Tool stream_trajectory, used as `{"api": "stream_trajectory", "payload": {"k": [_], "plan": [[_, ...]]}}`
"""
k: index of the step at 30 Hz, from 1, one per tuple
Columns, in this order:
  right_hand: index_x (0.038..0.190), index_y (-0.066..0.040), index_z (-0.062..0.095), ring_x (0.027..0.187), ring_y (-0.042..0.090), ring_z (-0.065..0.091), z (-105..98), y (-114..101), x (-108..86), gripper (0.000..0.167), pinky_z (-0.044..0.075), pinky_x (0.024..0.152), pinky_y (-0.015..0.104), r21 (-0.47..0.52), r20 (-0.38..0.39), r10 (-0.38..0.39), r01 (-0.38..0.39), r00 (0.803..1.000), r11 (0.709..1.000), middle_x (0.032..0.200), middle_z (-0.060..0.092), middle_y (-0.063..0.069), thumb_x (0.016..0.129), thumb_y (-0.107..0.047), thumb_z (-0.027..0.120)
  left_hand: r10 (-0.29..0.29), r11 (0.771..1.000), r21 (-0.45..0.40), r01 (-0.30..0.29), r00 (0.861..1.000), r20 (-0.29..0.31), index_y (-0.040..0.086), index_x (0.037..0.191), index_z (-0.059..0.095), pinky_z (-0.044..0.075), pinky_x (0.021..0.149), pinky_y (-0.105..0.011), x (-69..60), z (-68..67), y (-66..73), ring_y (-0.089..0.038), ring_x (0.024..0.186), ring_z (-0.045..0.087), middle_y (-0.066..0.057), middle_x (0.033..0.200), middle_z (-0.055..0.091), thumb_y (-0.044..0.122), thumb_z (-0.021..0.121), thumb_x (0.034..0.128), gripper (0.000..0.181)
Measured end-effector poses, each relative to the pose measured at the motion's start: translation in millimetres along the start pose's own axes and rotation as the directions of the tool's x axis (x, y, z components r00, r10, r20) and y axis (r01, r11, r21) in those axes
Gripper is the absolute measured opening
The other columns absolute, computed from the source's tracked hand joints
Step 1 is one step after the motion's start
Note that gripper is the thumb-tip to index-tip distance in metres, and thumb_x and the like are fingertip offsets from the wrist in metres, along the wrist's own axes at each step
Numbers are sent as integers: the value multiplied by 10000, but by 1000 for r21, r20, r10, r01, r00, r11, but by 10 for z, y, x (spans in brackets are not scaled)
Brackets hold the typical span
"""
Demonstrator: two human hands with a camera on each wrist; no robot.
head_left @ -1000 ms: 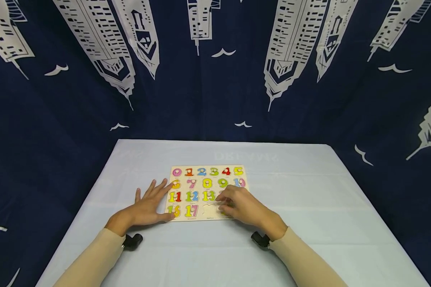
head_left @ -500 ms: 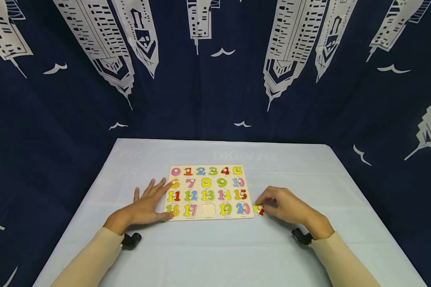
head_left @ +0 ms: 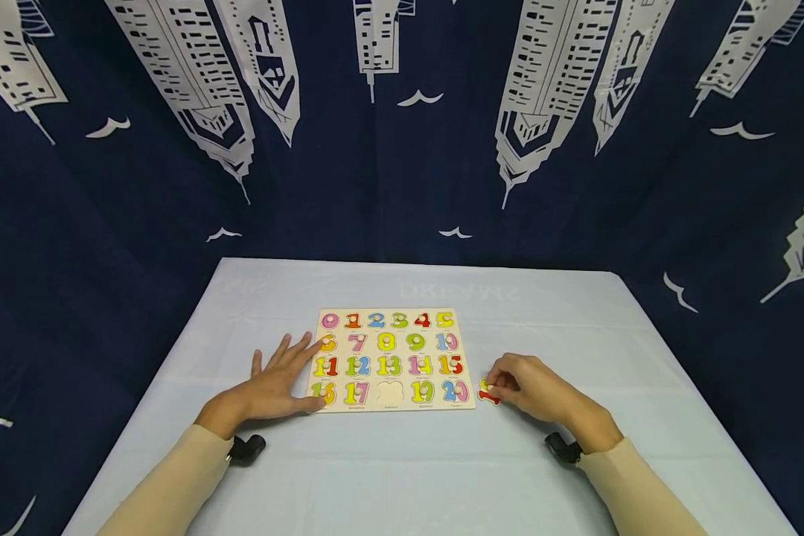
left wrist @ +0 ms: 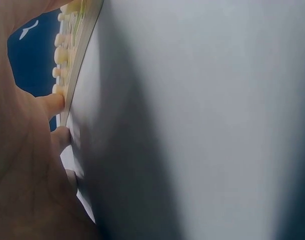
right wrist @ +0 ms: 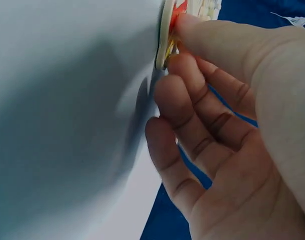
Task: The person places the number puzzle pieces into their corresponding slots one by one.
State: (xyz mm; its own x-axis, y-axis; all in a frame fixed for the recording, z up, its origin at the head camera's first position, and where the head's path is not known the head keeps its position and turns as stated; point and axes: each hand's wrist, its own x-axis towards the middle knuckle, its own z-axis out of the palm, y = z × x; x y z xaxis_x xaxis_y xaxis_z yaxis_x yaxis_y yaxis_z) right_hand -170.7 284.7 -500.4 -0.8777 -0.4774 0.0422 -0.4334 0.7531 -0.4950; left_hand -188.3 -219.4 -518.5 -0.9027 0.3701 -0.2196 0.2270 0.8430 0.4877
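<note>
A wooden number puzzle board (head_left: 407,406) lies flat on the white table, its knobbed number pieces in rows from 0 to 20. One recess (head_left: 390,391) between 17 and 19 holds no piece. My left hand (head_left: 275,387) is spread over the board's left edge, fingertips and thumb touching it. Just right of the board, my right hand (head_left: 536,391) pinches a red and yellow number piece (head_left: 488,398) between thumb and fingers. In the right wrist view that piece (right wrist: 165,37) is tipped on edge by the thumb; fingers hide much of it.
The white table (head_left: 402,476) extends around the board on all sides. A dark blue curtain (head_left: 375,186) with white building prints hangs behind the far table edge. Black wrist cameras sit under both wrists, beside beige sleeves (head_left: 174,476).
My right hand has moved from the board's lower right to the table beside it and grips the red and yellow piece, which has since turned. The left hand stays in place.
</note>
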Motion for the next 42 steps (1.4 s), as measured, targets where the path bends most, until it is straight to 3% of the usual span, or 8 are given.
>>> {"api": "stream_trajectory", "payload": {"k": [4,7,11,18,22,28,35,42], "plan": [[989,-228,772,843,57,613,6,15,-32,177,543,758,217,-31,-34,43,-44,999,999,908,667,-123,1005,-178,941,-1,1000,6,1,1000,-1,258,1878,245,-144,1338,-922,12,-3,10,-515,1839,-56,-130,1993,84,665,838,938,1184],[1028,-223,787,828,68,612,-2,37,-55,187,532,744,211,-7,-46,50,-50,998,999,930,684,-106,983,-212,968,-3,1000,11,3,1000,0,262,1878,247,-141,1339,-923,18,-8,12,-515,1840,-55,-130,1993,88,667,838,935,1185],[1106,-186,830,812,31,594,-10,74,-82,200,534,725,210,28,-53,12,-11,999,1000,989,733,-81,969,-178,976,-1,1000,10,1,1000,-1,265,1878,247,-142,1339,-923,18,-16,13,-515,1839,-59,-130,1993,86,665,842,936,1183],[1044,-209,835,828,31,612,12,77,-87,165,544,729,205,30,-66,14,-12,998,999,1020,747,-99,984,-91,933,-1,1000,5,1,1000,0,265,1879,242,-144,1340,-921,14,-27,24,-511,1841,-62,-125,1994,80,664,845,936,1188],[1046,-206,826,862,58,644,-2,23,-63,170,595,781,249,21,-112,18,-16,994,1000,1034,751,-105,982,-92,935,5,1000,2,-5,1000,-2,261,1878,246,-139,1340,-922,21,-34,30,-514,1840,-60,-127,1993,86,675,840,938,1187],[1054,-203,813,923,66,692,61,-202,85,160,662,889,327,44,-146,-57,64,988,997,1062,773,-111,999,-92,914,1,1000,-2,-1,1000,-8,252,1876,253,-140,1334,-928,10,-30,14,-521,1838,-56,-135,1992,90,650,855,936,1186],[1075,-170,806,923,132,724,242,-556,359,157,654,840,302,78,-82,-161,168,983,983,1032,759,-89,997,-64,891,3,1000,-6,-3,1000,-8,256,1876,254,-140,1337,-925,4,-1,7,-517,1839,-54,-129,1993,90,658,849,934,1184],[1100,-175,814,925,145,699,432,-897,648,121,602,841,248,20,3,-239,239,971,971,1020,749,-79,1013,-129,883,1,1000,-8,-1,1000,-3,258,1878,242,-145,1336,-923,-3,11,4,-518,1838,-61,-127,1994,77,661,850,938,1190]]}}
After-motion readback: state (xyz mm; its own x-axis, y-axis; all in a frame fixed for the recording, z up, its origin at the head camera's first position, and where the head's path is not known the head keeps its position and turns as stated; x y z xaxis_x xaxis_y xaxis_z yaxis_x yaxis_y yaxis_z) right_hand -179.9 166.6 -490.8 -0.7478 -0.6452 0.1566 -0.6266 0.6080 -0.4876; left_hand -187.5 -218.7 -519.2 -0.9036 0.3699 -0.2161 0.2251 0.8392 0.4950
